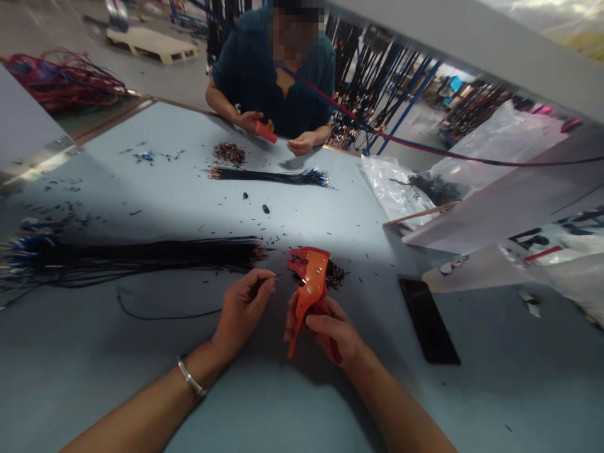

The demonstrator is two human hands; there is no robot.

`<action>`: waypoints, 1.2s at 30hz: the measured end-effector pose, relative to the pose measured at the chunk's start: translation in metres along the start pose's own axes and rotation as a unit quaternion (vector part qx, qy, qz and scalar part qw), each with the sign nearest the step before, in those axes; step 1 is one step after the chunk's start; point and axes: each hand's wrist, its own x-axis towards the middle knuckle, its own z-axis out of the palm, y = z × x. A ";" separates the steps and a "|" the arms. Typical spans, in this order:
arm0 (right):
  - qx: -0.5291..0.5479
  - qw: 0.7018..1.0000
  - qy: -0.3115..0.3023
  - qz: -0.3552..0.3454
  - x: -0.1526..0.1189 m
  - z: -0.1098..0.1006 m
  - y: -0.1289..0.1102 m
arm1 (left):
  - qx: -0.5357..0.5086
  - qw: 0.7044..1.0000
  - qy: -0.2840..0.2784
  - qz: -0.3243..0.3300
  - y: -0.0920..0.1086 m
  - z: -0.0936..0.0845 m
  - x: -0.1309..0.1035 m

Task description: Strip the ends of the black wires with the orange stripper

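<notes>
Between thumb and fingers, my left hand [243,305] pinches a thin black wire [165,316] close to its end. The rest of that wire curves away leftward over the table. My right hand [333,330] is wrapped round the handles of an orange and red wire stripper [312,277], its jaws pointing up and left near the wire's tip. A small gap separates the tip from the jaws. Beyond my left hand lies a long bundle of black wires [155,255], with blue and silver ends at the left. Dark cut scraps [336,275] are piled partly behind the stripper.
Across the table [330,220] a person [278,82] holds an orange tool [266,131]. Before them lie a smaller wire bundle [268,176] and a scrap heap [229,153]. A black phone [429,321] and a cup [465,269] are at my right, plastic bags [401,189] beyond.
</notes>
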 end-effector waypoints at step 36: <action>-0.013 0.996 -0.026 0.086 -0.007 -0.006 0.008 | 0.122 0.977 0.062 0.165 0.001 -0.002 -0.006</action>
